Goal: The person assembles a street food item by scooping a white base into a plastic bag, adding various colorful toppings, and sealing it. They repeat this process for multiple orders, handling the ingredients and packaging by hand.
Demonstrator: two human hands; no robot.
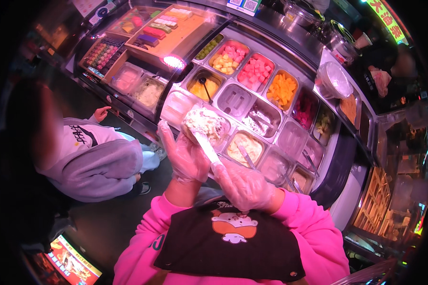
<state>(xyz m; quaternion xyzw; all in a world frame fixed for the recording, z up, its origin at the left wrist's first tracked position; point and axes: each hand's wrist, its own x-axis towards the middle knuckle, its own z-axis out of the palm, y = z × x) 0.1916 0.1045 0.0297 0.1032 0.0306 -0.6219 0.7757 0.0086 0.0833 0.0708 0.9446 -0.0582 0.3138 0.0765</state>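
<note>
In clear plastic gloves, both of my hands work over a tub of white creamy mix with dark bits [216,124]. My right hand [245,186] grips a white spatula [206,148], whose blade points up and left to the mix. My left hand [188,159] is curled beside the blade, thumb raised. Whatever it holds shows only as a brownish edge under white cream, too covered to name. Just right of the blade, a tub of pale cream [245,148] has a utensil standing in it.
Beyond lie tubs of pink cubes [256,71], orange pieces [281,90] and yellow filling with a black ladle [203,81]. A wooden tray [173,31] of colored bars is at far left. A person in a grey jacket [97,166] stands left of the counter.
</note>
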